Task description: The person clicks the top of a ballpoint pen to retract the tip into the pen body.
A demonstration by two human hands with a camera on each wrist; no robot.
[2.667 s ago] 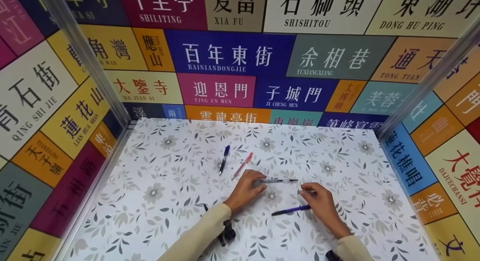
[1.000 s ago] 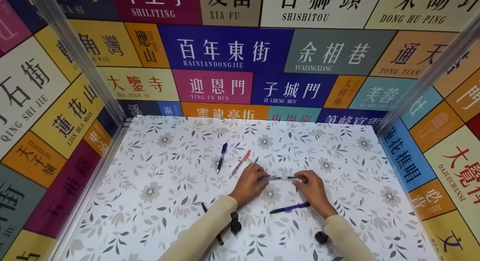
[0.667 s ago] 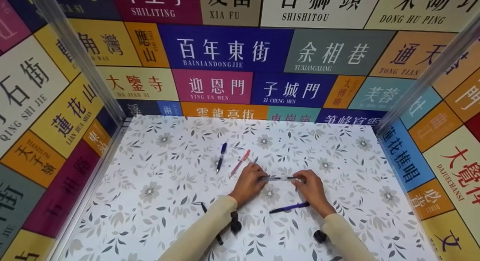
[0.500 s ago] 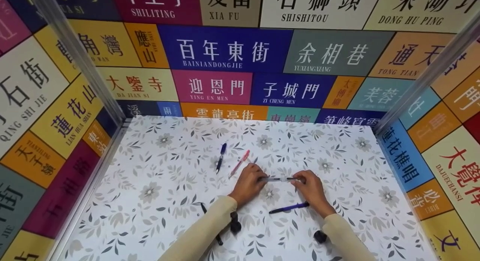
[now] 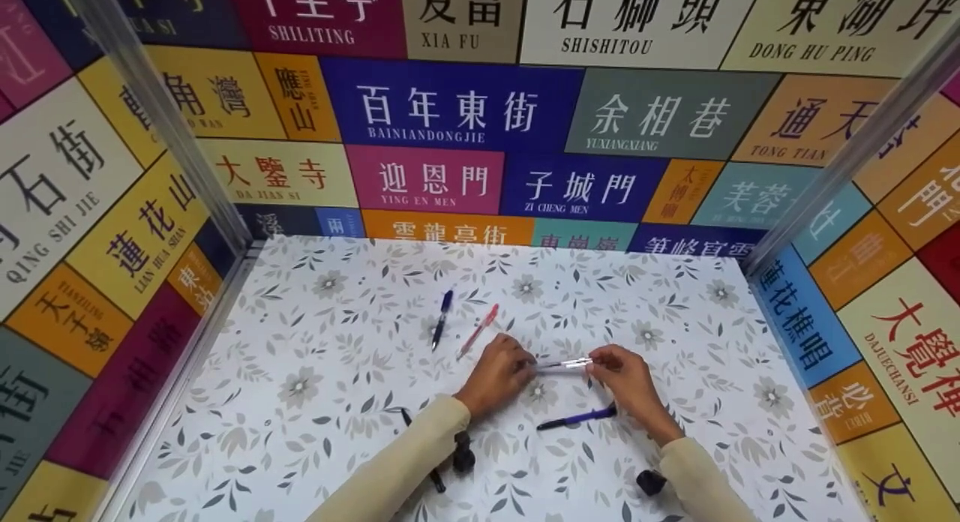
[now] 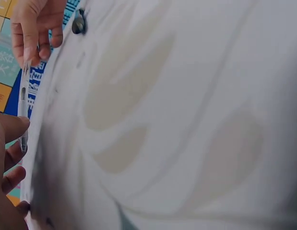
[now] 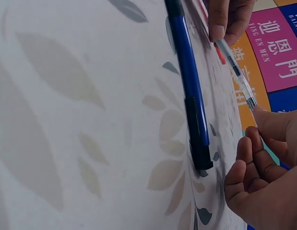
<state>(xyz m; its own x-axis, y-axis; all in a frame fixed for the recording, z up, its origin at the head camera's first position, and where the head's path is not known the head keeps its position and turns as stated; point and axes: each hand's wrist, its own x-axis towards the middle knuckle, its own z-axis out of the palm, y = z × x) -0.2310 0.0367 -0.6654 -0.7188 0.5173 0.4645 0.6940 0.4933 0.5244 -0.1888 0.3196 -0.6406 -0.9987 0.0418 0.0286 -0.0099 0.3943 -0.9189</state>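
Observation:
A clear-barrelled pen [image 5: 564, 364] with a dark refill inside spans the gap between my two hands, close over the patterned table. My left hand [image 5: 497, 376] pinches one end between thumb and fingers; those fingers hide that end in the head view. At the opposite end, my right hand [image 5: 626, 379] pinches it with thumb and fingertips. In the left wrist view a small spring shows inside the see-through pen [image 6: 24, 91]. The right wrist view shows the same pen [image 7: 239, 74] running slantwise from one hand to the other.
A purple-blue pen [image 5: 577, 418] lies just in front of the right hand. Beyond the left hand rest a dark blue pen [image 5: 442, 319] and a pink pen [image 5: 478, 331]. A black pen [image 5: 437, 480] passes beneath the left sleeve. Printed walls [image 5: 450, 106] enclose the table [image 5: 315, 447].
Earlier my right hand was apart from the clear pen; it has come in and pinched its right end. In the last half second the pen has tilted slightly, its right end higher.

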